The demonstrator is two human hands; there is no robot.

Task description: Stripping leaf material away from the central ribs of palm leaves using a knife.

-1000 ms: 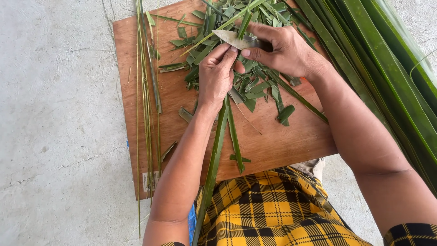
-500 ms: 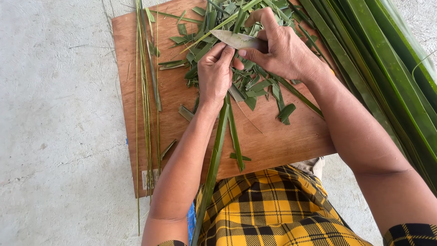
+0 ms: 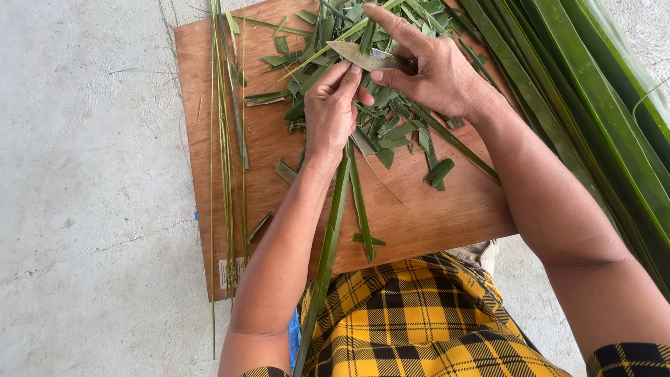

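— What have we got in hand?
— Our right hand grips a small knife; our left hand pinches a long leaf strip trailing back toward our lap.
— How far are we?
— We judge midway: trimmed scraps and thin midribs lie on the wooden board, whole fronds wait right.
— Surroundings?
— Bare concrete floor.

Green leaf strips on a reddish-brown board (yellow-and-black plaid cloth below).
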